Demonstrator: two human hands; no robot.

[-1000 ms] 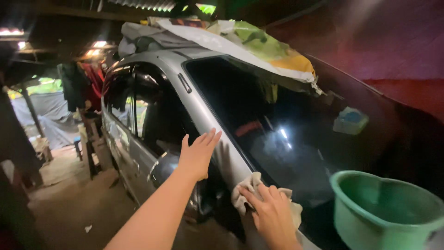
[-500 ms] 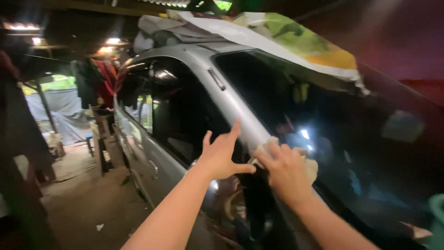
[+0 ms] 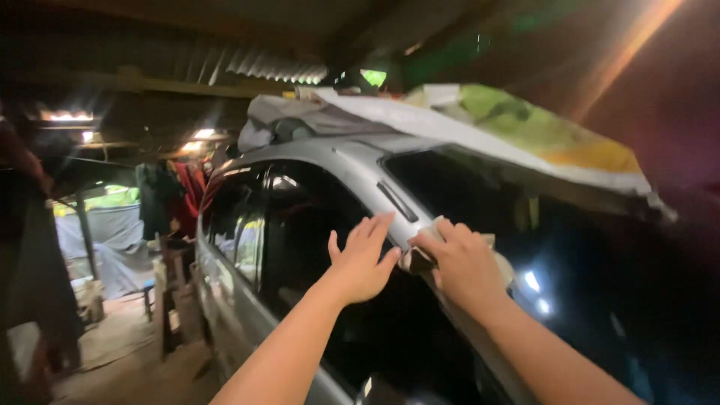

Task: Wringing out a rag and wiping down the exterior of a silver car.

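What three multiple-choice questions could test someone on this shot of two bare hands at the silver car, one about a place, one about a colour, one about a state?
1. Where does the crumpled pale cloth lie?
A. On the ground
B. Against the silver car's front pillar
C. On the roof

2. What colour is the car's body?
A. Silver
B. Red
C. Blue

3. How does the left hand stand?
A. Clenched in a fist
B. Gripping the cloth
C. Open, fingers spread, at the pillar beside the side window

Key:
1 B, since the right hand presses the cloth to the pillar by the dark windscreen.
2 A, since the pillar and door frame show silver-grey.
3 C, since its fingers are spread and hold nothing.
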